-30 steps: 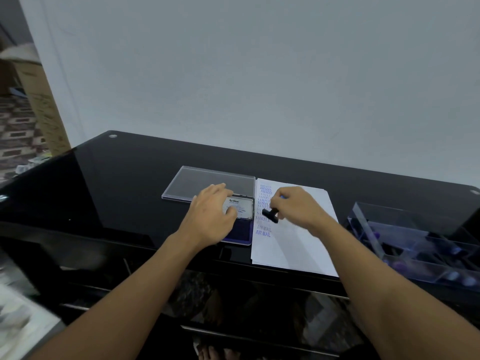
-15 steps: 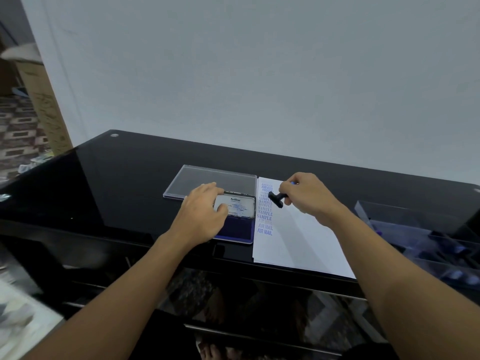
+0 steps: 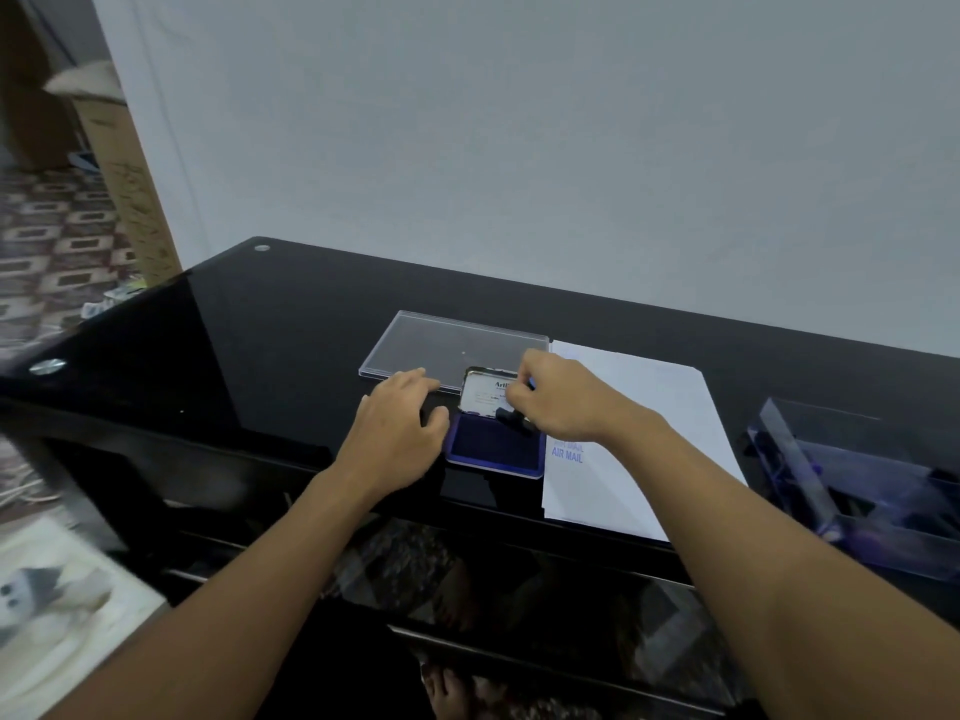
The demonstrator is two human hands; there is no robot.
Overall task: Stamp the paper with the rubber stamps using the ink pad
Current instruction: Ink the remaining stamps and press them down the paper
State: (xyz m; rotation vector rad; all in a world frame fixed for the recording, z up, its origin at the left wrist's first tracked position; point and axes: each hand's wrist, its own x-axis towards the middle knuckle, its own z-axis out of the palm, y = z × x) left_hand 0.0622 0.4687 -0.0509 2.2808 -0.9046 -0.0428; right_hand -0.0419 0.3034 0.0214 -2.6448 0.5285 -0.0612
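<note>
Head view: the right hand (image 3: 566,402) has swung left off the paper (image 3: 649,433) and now pinches the black stamp (image 3: 511,420) at the far right corner of the blue ink pad (image 3: 488,446). The left hand (image 3: 395,433) has slid off the pad's lid and lies fingers loose on the black table (image 3: 260,345), just beside the pad's left edge.

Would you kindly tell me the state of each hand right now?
Left hand: open, resting on the black glass table.
Right hand: pinching the small black rubber stamp over the blue ink pad.
</note>
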